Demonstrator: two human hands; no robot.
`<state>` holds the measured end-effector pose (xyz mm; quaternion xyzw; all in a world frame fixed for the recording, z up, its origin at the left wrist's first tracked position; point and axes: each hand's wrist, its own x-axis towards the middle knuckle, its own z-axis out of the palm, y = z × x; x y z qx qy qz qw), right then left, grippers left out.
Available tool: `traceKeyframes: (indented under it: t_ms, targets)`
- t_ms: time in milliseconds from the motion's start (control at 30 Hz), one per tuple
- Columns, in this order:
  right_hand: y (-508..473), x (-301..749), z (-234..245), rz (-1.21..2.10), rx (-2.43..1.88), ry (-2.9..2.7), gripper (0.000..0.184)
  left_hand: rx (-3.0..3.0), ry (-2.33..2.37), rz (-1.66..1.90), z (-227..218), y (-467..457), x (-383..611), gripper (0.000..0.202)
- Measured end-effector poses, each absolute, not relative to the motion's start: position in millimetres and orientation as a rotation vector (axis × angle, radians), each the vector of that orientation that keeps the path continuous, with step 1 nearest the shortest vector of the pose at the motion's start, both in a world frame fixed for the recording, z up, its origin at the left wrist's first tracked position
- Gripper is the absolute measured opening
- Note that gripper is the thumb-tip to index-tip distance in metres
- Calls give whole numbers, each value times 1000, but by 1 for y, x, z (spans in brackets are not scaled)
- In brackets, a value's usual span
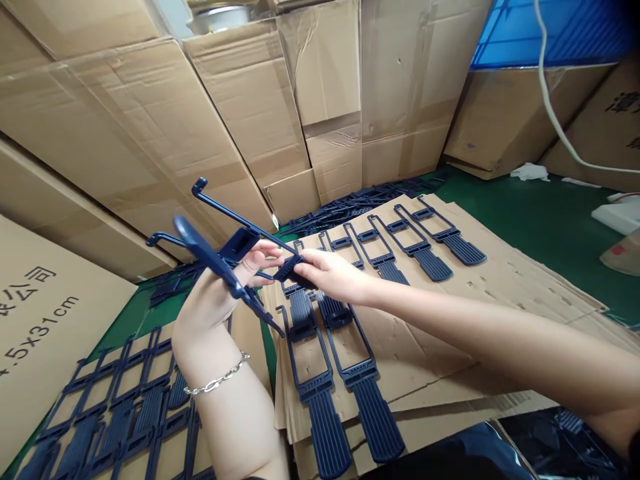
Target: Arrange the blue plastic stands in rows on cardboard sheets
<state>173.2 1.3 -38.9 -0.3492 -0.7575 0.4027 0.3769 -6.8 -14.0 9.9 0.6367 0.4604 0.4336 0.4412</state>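
Brown cardboard carton (50,287) with black print at far left. Next to it, dark-blue plastic frames with ribbed tongues (120,420) lie side by side on cardboard; lined up flat, probably so they don't tangle.

Silver chain-link bracelet (216,383) on the left wrist. Left hand (247,267) is bent in at the wrist, fingers curled round a dark-blue plastic bracket with hooked rods (205,253). Bracket is up in the air, tilted, hooks toward the left, clear of the layout below. Grip partly hidden behind it.

Right hand (330,272) pinches the bracket's near-right end, thumb on top, fingertips underneath not visible. Two-point hold looks like it's for steadying a long, leggy part.

Below: pair of dark-blue ribbed frames (327,427), tongues toward the wearer. Behind the hands, loose heap of dark-blue plastic parts (345,215), unsorted. Further right, slanted row of dark-blue plastic frames (434,265) on stacked brown cardboard sheets (475,333), spaced out, likely for easy reach. Cardboard probably shields the green tabletop (480,190). Far right: blue plastic crate (560,37), white cable (544,87) hanging across it.
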Motion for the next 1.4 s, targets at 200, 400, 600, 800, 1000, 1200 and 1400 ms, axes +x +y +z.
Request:
traceKeyframes:
  t_ms: [200, 400, 600, 800, 1000, 1200, 1400]
  targets:
    - [-8, 220, -29, 847, -1124, -1810, 25, 1762, 1092, 859, 11, -15, -18, 29]
    - [-63, 282, -48, 869, -1534, -1582, 67, 1778, 1159, 935, 17, -25, -23, 33]
    - [-151, 301, -93, 454, -1648, -1809, 50, 1729, 1185, 930, 13, -21, -31, 32]
    - [-193, 288, -114, 316, -1676, -2053, 50, 1701, 1183, 925, 12, -15, -25, 35]
    - [-192, 273, -115, 309, -1832, -2128, 50, 1752, 1174, 859, 13, -16, -16, 36]
    - [-194, 269, -115, 233, -1855, -2131, 51, 1779, 1147, 791, 13, -16, -16, 34]
    - [-194, 262, -107, 250, -1898, -2163, 52, 1688, 1166, 802, 13, -12, -13, 30]
